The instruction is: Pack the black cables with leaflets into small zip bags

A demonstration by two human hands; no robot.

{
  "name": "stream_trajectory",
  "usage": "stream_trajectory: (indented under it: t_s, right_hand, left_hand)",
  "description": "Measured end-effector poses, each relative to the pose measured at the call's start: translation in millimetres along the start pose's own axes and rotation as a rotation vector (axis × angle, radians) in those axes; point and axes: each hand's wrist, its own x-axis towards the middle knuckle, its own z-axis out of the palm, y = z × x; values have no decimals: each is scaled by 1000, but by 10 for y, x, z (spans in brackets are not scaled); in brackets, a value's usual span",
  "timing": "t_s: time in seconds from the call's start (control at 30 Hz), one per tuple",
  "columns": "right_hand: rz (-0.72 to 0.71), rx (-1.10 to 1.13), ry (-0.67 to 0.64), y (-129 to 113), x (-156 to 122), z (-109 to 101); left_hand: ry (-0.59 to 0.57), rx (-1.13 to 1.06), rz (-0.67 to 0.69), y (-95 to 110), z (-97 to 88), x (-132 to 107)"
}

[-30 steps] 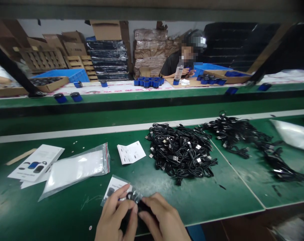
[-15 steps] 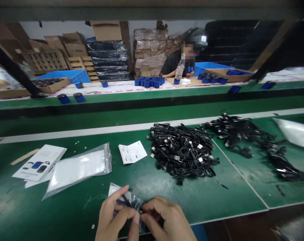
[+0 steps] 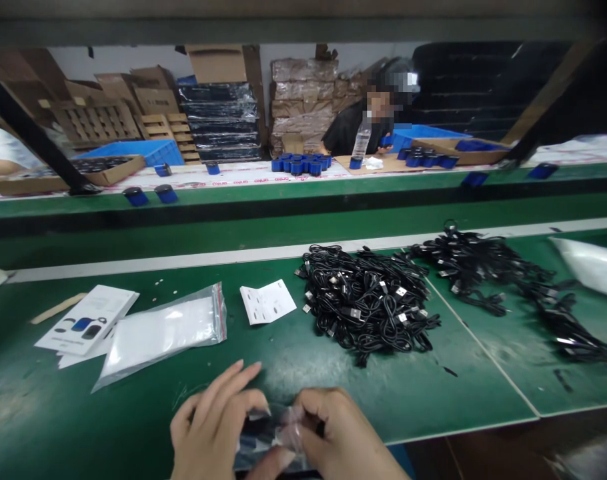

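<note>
A small clear plastic bag (image 3: 263, 437) with something dark in it, perhaps a black cable, is between my hands at the table's front edge. My left hand (image 3: 211, 427) has its thumb and index finger around the bag's left side, the other fingers stretched out above. On the right, my right hand (image 3: 336, 427) pinches the bag's edge with curled fingers. My hands hide part of the bag. Beyond them lie a folded leaflet (image 3: 268, 302) and a large heap of black USB cables (image 3: 368, 303).
Left on the green table are a zip bag of white sheets (image 3: 163, 333), printed cards (image 3: 91, 320) and a wooden stick (image 3: 58, 308). More cables (image 3: 483, 260) and a white bag (image 3: 593, 263) lie right. Behind, a raised shelf holds blue-black items (image 3: 301, 164); a person (image 3: 348, 130) sits beyond.
My left hand has shifted left and its fingers have spread over the bag. The bag has moved lower, and its white part is no longer visible. The view has shifted slightly.
</note>
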Motion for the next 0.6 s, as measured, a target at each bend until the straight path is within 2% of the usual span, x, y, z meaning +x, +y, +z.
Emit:
stream_trajectory:
  t_s: [0.13, 0.2, 0.37, 0.43, 0.5, 0.6]
  right_hand:
    - [32, 41, -53, -18, 11, -57]
    - [56, 137, -75, -6, 15, -64]
    - [28, 447, -65, 20, -28, -85]
    - [17, 397, -41, 9, -47, -93]
    - [11, 283, 41, -4, -52, -98]
    - [-29, 205, 121, -8, -38, -104]
  left_hand:
    - [-488, -280, -252, -30, -143, 166]
    - [-572, -364, -343, -3, -147, 214]
    - [-402, -533, -500, -8, -52, 160]
    - [-351, -637, -544, -34, -13, 109]
    - [-293, -716, -566, -49, 14, 74]
    - [-268, -708, -528, -53, 24, 66]
